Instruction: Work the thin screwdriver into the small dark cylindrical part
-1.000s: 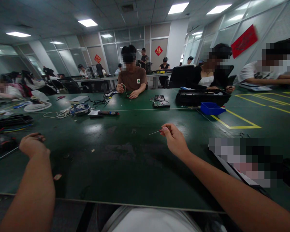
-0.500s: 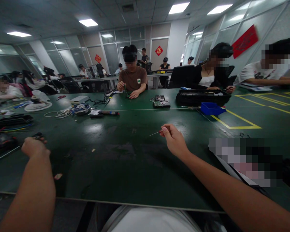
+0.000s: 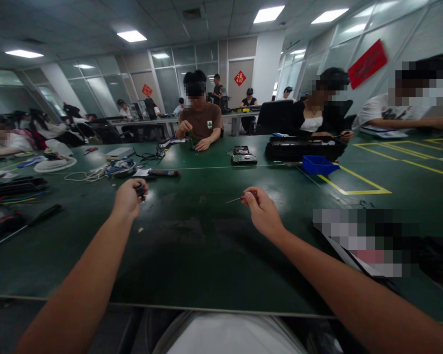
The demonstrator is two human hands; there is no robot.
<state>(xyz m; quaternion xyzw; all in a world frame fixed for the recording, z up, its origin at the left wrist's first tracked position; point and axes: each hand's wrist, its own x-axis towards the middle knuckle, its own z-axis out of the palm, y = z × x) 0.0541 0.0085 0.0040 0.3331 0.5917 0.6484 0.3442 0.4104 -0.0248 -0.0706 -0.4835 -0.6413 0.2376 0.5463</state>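
Note:
My left hand (image 3: 127, 199) is closed around a small dark rounded object (image 3: 140, 189) above the green table; its exact kind is hard to make out. Between the thumb and fingers of my right hand (image 3: 262, 209) is pinched a thin wire-like piece (image 3: 232, 200), pale along its tip and red near the grip. That tip points left, towards my left hand, and a wide gap parts the two hands. Whatever lies inside my curled right fingers is hidden.
A long screwdriver (image 3: 44, 215) lies at left beside dark parts. Farther off are a dark pen-like tool (image 3: 164, 173), a coiled cable bundle (image 3: 120, 167), an opened drive-like device (image 3: 243, 159) and a blue bin (image 3: 319, 165). Co-workers sit across the green table (image 3: 192, 265).
My left hand has swung right and forward from the left side, bringing the dark object with it and uncovering the screwdriver. My right hand keeps nearly the same place and grip.

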